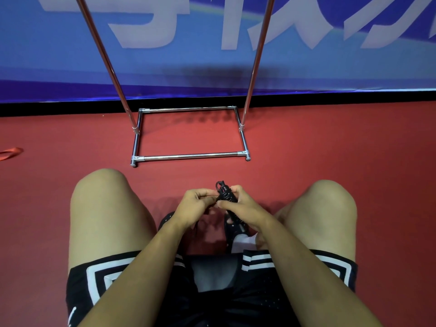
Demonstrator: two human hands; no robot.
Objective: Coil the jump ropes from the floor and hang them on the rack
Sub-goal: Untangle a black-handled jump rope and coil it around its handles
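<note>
Rack (188, 156): uprights cut off by top edge. Rope (226, 195): lower part hidden behind right hand (240, 208). Orange strap (10, 154): cut off at left edge. Shoes: mostly hidden by forearms.

black jump rope (226, 194); red floor (306, 142); chrome rack (188, 156); blue banner (59, 55)

The red floor (306, 142) carries the chrome rack (188, 157) on its rectangular base near the blue banner wall (59, 55), with what looks like an orange strap (10, 154) at left.
</note>
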